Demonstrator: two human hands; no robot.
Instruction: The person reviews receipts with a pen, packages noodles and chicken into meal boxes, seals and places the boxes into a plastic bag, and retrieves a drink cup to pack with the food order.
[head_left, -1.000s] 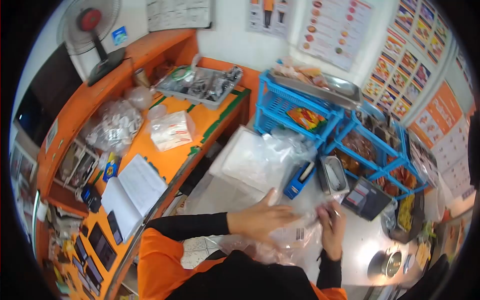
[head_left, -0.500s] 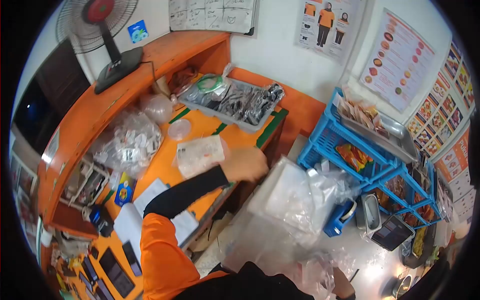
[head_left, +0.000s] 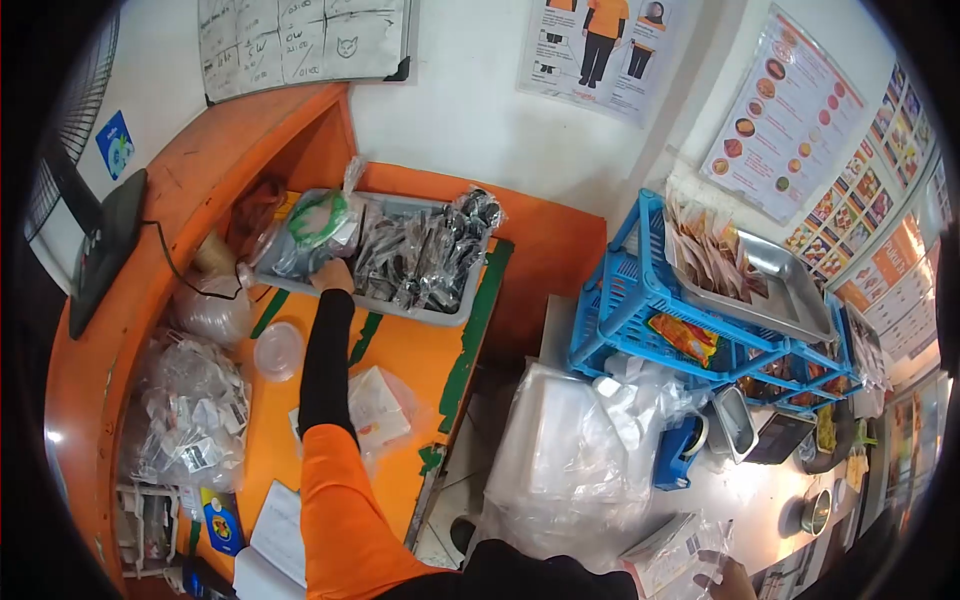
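Observation:
My left hand (head_left: 333, 276) reaches over the near rim of the grey tray (head_left: 440, 316). Its fingertips are among clear plastic items beside a green roll (head_left: 318, 218), and they are partly hidden. Several wrapped black utensils (head_left: 415, 255) lie to the right of that hand in the same tray. At the lower right, my right hand (head_left: 730, 578) has its fingers closed on a clear plastic bag with a white printed box (head_left: 665, 555) in it. Another white packet in clear plastic (head_left: 378, 405) lies on the orange table (head_left: 285, 400), beside my left forearm.
A round clear lid (head_left: 279, 351) and a bag of small packets (head_left: 190, 410) lie to the left. Stacked clear plastic bags (head_left: 560, 430) cover the right counter, beside a blue tape dispenser (head_left: 678, 455). Blue racks (head_left: 620, 320) hold a metal tray (head_left: 790, 280). An open notebook (head_left: 275, 535) lies low left.
My left hand has moved from above the table's right edge to the grey tray. The view has shifted, and the white box by my right hand now shows more fully.

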